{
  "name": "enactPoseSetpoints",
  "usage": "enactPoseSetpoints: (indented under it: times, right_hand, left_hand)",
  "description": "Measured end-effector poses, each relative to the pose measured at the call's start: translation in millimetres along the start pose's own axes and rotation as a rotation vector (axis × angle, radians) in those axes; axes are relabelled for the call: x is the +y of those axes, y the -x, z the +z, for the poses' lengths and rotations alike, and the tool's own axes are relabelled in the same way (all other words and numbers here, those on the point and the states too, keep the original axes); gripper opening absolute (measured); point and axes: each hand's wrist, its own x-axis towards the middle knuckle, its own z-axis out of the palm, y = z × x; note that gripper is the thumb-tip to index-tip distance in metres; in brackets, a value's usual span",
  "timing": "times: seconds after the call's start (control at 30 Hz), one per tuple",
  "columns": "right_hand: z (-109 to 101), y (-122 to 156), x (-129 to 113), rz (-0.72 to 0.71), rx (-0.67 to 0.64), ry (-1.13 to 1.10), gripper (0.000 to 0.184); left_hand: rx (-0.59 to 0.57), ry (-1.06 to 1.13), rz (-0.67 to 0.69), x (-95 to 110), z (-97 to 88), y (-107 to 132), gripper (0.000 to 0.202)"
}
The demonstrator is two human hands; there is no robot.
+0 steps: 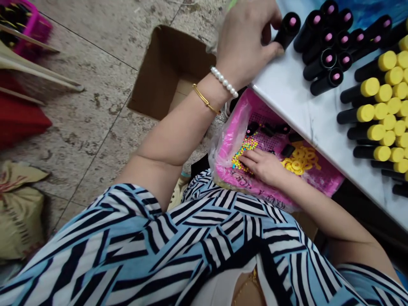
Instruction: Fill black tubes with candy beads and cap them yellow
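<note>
My left hand [245, 42], with a pearl bracelet and a gold bangle on the wrist, grips a black tube with a pink tip [288, 29] at the white marble table's edge [287, 89]. Several similar pink-tipped tubes [321, 63] stand close by, and several black tubes with yellow caps [372, 112] lie in rows to their right. My right hand [259, 165] rests in a pink plastic tray [321, 178] on my lap, its fingertips at a patch of small coloured beads [244, 153]. Yellow rings [298, 159] and small black pieces [287, 151] lie nearby.
An open cardboard box [168, 72] stands on the tiled floor [86, 114] below the table edge. A pink basket [32, 29], a red object [19, 114] and a cloth sack [19, 216] lie at the left. A clear plastic bag lines the tray.
</note>
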Motion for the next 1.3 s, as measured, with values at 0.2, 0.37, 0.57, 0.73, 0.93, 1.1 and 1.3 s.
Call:
enactPoseSetpoints:
  times: [0.2,0.37,0.57,0.73,0.93,1.1,1.3]
  right_hand:
    - [-9.1,11.6,-2.5,0.099,0.216,-0.487,0.033]
    - [-31.2,30.8,-0.5,0.221,0.306,-0.740,0.029]
    - [-19.1,31.7,1.8,0.173,0.275,-0.209,0.028]
    - [-1.6,21.0,-3.2,-0.025,0.010,0.002,0.028]
    - [-7.8,33.3,-0.8,0.092,0.193,-0.449,0.036]
    - [-25.4,48.4,1.6,0.292,0.395,-0.614,0.026]
    - [-35.0,51.7,-1.6,0.345,0.472,-0.577,0.023]
  left_hand:
    - [0.025,0.054,-0.081,3.7,9.6,-9.2,0.032]
    - [-0.036,0.025,-0.088,3.4,12.4,-12.7,0.035]
    - [0.030,0.058,-0.083,1.5,14.9,-4.0,0.044]
    - [0.079,0.054,-0.099,1.1,15.3,-1.1,0.043]
    - [0.103,0.067,-0.066,-2.7,14.1,0.8,0.040]
    - [0.175,0.080,-0.052,-6.4,18.0,-0.2,0.039]
    - [0.188,0.138,-0.096,-4.0,21.1,-3.0,0.040]
